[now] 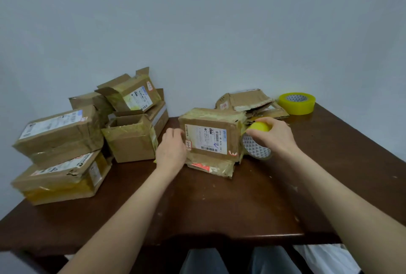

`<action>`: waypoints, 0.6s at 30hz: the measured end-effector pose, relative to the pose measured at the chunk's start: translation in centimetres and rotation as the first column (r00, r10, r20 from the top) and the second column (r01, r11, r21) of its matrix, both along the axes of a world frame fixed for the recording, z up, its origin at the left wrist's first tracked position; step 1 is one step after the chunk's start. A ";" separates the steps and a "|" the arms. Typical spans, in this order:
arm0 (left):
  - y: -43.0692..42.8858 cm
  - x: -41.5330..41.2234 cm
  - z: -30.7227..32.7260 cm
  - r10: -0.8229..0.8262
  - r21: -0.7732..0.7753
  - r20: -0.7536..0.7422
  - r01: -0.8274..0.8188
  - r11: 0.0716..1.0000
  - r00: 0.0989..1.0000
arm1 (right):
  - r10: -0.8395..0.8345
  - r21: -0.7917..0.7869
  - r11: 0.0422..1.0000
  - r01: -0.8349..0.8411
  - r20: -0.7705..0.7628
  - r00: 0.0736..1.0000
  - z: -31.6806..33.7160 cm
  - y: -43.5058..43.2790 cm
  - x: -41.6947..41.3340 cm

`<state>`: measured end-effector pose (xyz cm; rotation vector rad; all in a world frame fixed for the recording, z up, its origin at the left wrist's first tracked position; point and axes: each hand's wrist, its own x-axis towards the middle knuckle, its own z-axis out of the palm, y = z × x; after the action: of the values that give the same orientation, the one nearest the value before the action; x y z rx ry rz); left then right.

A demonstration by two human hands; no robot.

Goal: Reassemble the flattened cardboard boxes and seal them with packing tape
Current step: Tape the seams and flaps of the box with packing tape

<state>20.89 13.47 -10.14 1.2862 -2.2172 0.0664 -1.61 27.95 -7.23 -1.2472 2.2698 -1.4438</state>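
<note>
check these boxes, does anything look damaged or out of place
The middle box, beside the tape roll held in the right hand, has a crumpled, torn lower flap sticking out at its front. Behind it, the flattened cardboard has ragged, ripped edges. In the left pile, a small box stands open.

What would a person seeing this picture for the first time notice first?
In the middle, the left hand rests on a labelled box while the right hand grips a yellow tape roll at its side. Taped boxes pile up on the left; a second tape roll sits far right.
</note>
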 end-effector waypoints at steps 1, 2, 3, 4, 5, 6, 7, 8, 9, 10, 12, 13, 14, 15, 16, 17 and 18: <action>-0.7 0.4 -0.4 0.043 0.087 0.080 -0.050 0.995 0.996 | -0.003 0.004 1.000 0.003 -0.002 1.000 0.0 -0.1 0.1; -1.3 0.7 -0.7 0.074 0.164 0.155 -0.099 0.981 0.985 | -0.001 0.009 1.000 0.001 0.004 1.000 0.0 0.0 0.1; -1.8 0.9 -1.0 0.095 0.219 0.218 -0.144 0.965 0.971 | 0.003 0.013 1.000 -0.003 0.016 1.000 -0.1 -0.1 0.1; -2.3 1.0 -1.3 0.111 0.246 0.271 -0.180 0.952 0.956 | 0.004 0.018 1.000 -0.005 0.028 1.000 -0.3 -0.1 0.0; -2.7 1.2 -1.6 0.122 0.249 0.325 -0.210 0.946 0.938 | 0.003 0.026 1.000 -0.004 0.036 0.999 -0.4 -0.2 -0.1; -3.0 1.4 -1.9 0.128 0.236 0.382 -0.230 0.944 0.915 | 0.001 0.033 0.999 -0.002 0.041 0.999 -0.6 -0.2 -0.1; -3.1 1.7 -2.2 0.134 0.207 0.430 -0.242 0.948 0.893 | -0.002 0.038 0.999 0.000 0.045 0.999 -0.7 -0.3 -0.2; -3.0 1.9 -2.3 0.148 0.164 0.462 -0.248 0.955 0.875 | -0.005 0.042 0.999 0.003 0.049 0.999 -0.8 -0.3 -0.2; -2.8 2.1 -2.3 0.162 0.126 0.474 -0.249 0.960 0.865 | -0.007 0.044 0.999 0.005 0.051 0.999 -0.8 -0.3 -0.2; -2.7 2.2 -2.3 0.174 0.100 0.477 -0.250 0.963 0.862 | -0.007 0.045 0.999 0.005 0.052 0.999 -0.8 -0.3 -0.2; -2.3 2.6 -2.1 0.195 0.093 0.472 -0.269 0.959 0.860 | -0.005 0.043 0.999 0.002 0.059 0.998 -0.9 -0.3 0.0; -2.1 2.8 -2.0 0.205 0.107 0.460 -0.283 0.953 0.864 | -0.006 0.040 0.999 0.003 0.064 0.998 -0.9 -0.4 0.0; -1.8 3.0 -1.9 0.212 0.128 0.442 -0.295 0.947 0.871 | -0.008 0.037 0.999 0.005 0.070 0.998 -0.9 -0.3 0.1; -1.5 3.3 -1.8 0.216 0.150 0.420 -0.302 0.941 0.881 | -0.009 0.031 1.000 0.006 0.080 0.997 -1.0 -0.2 0.2; -1.0 3.7 -1.6 0.223 0.162 0.396 -0.307 0.938 0.891 | -0.008 0.024 1.000 0.006 0.093 0.996 -1.1 -0.2 0.3; -0.5 4.1 -1.3 0.232 0.167 0.376 -0.311 0.935 0.897 | -0.007 0.017 1.000 0.005 0.108 0.994 -1.1 -0.1 0.4; 0.1 4.7 -1.1 0.246 0.169 0.356 -0.321 0.932 0.901 | -0.002 0.010 1.000 0.001 0.116 0.993 -1.1 0.1 0.5</action>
<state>25.56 13.61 -11.19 1.8400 -2.3417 0.1575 -1.13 28.06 -8.31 -1.1274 2.1999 -1.4632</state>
